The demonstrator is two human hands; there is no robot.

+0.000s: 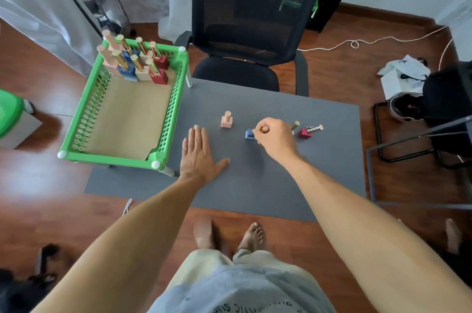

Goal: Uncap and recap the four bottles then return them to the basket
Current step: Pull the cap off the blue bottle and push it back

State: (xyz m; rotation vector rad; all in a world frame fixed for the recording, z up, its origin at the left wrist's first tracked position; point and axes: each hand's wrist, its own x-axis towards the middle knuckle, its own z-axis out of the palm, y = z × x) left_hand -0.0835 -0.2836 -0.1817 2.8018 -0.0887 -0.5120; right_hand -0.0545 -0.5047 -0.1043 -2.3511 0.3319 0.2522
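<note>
Blue bottle [249,133] cap pinched in our closed right hand [274,138]; left hand [199,156] lay flat, empty. Pink bottle [226,119], red bottle [305,133], fourth behind fist waited outside green basket [76,133].

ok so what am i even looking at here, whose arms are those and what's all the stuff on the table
There is no machine here. One camera worn on a person's head looks down at their own two bare arms. The left hand rests flat and empty on the grey table. The right hand is closed around the top of a small blue bottle. Also on the table stand a pink bottle and a red bottle; a gold cap shows just behind the right hand. The green basket at left holds more bottles of the same kind.
</note>
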